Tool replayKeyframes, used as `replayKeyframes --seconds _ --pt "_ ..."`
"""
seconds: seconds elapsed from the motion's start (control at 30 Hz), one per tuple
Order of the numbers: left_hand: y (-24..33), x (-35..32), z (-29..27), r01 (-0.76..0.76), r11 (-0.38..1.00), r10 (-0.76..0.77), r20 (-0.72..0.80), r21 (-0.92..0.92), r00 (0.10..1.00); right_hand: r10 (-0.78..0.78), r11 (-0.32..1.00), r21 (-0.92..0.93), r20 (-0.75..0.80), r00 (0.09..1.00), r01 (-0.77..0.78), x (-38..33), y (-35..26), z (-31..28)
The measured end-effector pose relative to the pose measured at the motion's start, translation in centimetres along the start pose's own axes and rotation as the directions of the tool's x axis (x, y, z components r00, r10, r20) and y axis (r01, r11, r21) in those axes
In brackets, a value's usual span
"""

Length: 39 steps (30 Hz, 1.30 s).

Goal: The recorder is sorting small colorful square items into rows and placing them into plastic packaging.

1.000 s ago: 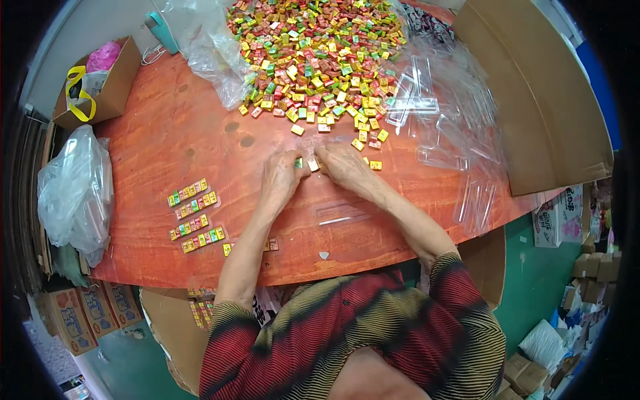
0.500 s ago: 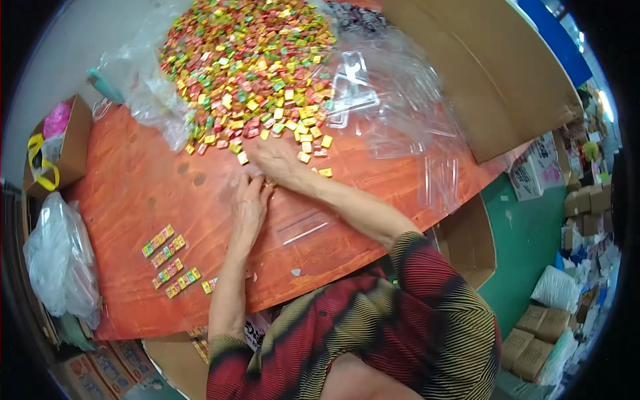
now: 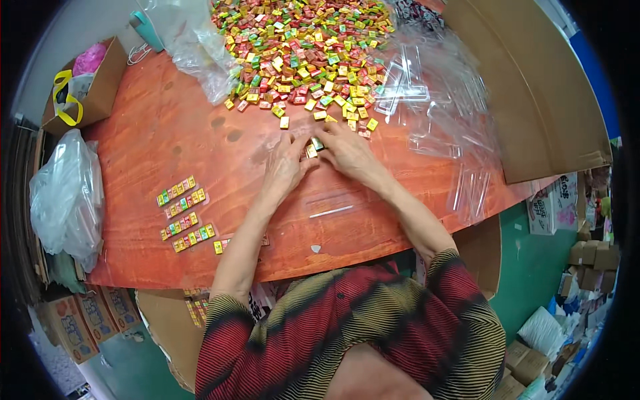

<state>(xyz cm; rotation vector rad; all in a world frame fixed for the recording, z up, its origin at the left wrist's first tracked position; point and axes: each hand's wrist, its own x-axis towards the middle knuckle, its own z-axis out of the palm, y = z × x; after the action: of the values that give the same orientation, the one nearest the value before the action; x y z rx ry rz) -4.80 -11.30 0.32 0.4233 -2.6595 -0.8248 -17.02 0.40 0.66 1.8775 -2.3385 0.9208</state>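
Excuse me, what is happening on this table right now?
A person in a striped shirt works at a red wooden table. Both hands meet at the near edge of a big pile of small colourful candies: the left hand and the right hand together pinch a few candies. To the person's left lie four finished rows of candies. Clear plastic sleeves lie to the right, and one clear sleeve lies between the forearms.

Colourful wrapped candies (image 3: 303, 50) heaped on table
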Motion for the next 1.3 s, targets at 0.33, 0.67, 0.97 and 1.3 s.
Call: replayKeyframes --seconds 0.33,0.67,0.97,1.3 --pt "1.5 0.2 0.8 0.05 0.997 -0.047 -0.059 0.059 0.997 0.15 0.985 0.059 0.172 0.974 -0.162 -1.4 0.2 -1.7" --pt "1.3 0.3 0.3 -0.01 0.997 0.011 -0.007 0.077 1.0 0.279 0.955 -0.117 0.038 0.96 -0.273 -5.5 0.1 -2.6" --pt "0.9 0.0 0.6 0.005 0.995 -0.004 -0.003 0.105 1.0 0.287 0.946 -0.161 0.006 0.958 -0.282 -4.5 -0.1 -3.3" --pt "1.2 0.1 0.8 0.047 0.997 -0.046 -0.012 0.064 0.999 0.194 0.97 -0.137 -0.046 0.98 -0.199 -4.4 0.3 -1.2"
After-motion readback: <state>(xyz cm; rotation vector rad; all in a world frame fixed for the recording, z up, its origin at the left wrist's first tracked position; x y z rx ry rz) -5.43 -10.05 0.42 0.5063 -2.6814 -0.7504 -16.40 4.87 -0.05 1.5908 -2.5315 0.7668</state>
